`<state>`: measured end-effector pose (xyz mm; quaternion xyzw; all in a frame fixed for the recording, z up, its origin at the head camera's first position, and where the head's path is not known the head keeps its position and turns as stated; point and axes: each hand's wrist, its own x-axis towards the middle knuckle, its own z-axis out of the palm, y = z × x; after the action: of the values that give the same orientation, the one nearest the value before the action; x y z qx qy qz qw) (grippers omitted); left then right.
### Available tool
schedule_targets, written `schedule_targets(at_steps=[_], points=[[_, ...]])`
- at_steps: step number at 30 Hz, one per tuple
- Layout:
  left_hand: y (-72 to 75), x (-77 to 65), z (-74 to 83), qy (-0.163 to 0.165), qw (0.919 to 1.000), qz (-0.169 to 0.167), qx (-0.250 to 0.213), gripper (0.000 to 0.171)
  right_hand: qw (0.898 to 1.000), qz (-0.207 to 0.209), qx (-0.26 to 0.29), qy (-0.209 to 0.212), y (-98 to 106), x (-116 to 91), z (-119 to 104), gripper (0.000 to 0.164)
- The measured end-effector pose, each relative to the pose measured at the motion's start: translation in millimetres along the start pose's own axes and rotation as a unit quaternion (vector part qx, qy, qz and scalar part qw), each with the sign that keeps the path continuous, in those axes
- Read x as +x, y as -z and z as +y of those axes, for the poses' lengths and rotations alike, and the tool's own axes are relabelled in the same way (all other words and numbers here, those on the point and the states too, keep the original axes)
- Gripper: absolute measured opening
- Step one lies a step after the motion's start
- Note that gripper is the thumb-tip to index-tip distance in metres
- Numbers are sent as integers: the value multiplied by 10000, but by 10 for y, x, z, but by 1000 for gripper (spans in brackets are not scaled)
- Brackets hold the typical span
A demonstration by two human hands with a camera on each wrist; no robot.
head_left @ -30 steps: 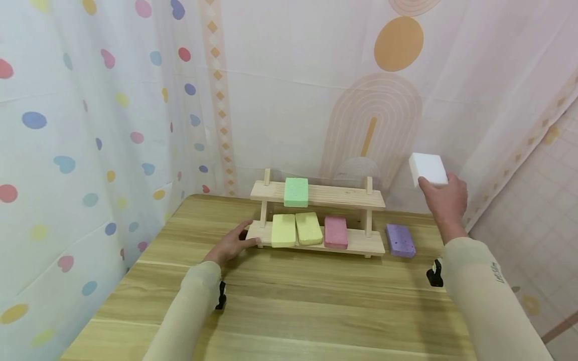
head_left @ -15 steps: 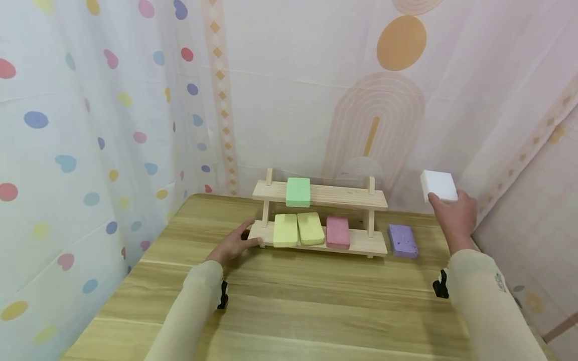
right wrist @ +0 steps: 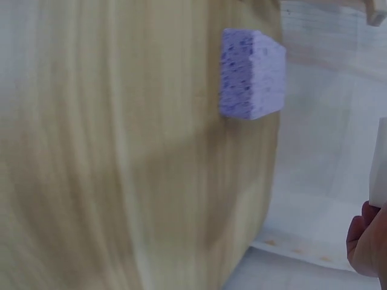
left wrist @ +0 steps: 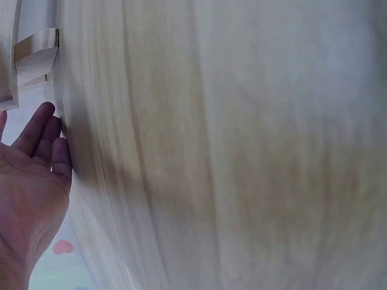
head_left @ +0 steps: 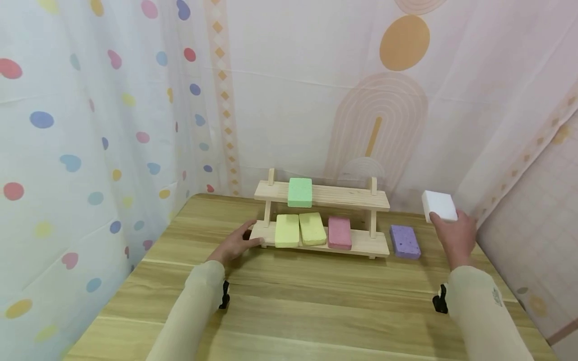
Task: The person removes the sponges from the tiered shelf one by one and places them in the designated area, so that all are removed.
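Note:
My right hand [head_left: 458, 238] grips a white sponge block [head_left: 440, 205], held up above the right rear of the table; only an edge of the white block [right wrist: 378, 166] shows in the right wrist view. My left hand [head_left: 235, 245] rests at the left end of a two-tier wooden shelf [head_left: 368, 243], thumb along the lower board's front. The left wrist view shows this hand [left wrist: 30, 187] with fairly straight fingers beside the shelf end. On the lower tier lie two yellow sponges [head_left: 287, 230] and a pink sponge [head_left: 339, 233]. A green sponge [head_left: 300, 192] sits on the upper tier.
A purple sponge [head_left: 405, 241] lies on the wooden table [head_left: 316, 311], just right of the shelf. White patterned curtains [head_left: 289, 100] hang behind and left of the table. A pale tiled-pattern surface [head_left: 533, 225] stands along the right side.
My right hand has lowered the white sponge block and shifted slightly to the right. My left hand stays at the shelf end. The head view has turned a little left.

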<state>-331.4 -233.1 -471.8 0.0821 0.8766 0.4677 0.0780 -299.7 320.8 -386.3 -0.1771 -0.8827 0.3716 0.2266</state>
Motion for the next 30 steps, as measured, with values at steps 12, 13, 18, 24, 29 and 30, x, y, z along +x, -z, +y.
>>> schedule_targets(at_steps=[12, 13, 18, 24, 29, 30], points=[[-5, 18, -30, 30, 10000, -25, -12, 89, 9993, -277, 47, 256, -97, -59, 456, 64], [-4, 13, -27, 26, 10000, -31, -17, 89, 9992, -274, 18, 279, -104, -57, 485, 62], [-5, 2, -18, 25, 10000, -22, -37, 89, 9990, -404, -83, 178, -135, -78, 585, 61], [-10, 6, -33, 39, 10000, -9, -13, 87, 9977, -651, -144, -84, -159, -130, 626, 69], [-9, 7, -36, 56, 10000, 31, 1, 88, 9965, -800, -228, -112, -155, -170, 649, 71], [-6, 6, -35, 54, 10000, 34, 7, 89, 9961, -835, -270, -104, -155, -174, 658, 71]])
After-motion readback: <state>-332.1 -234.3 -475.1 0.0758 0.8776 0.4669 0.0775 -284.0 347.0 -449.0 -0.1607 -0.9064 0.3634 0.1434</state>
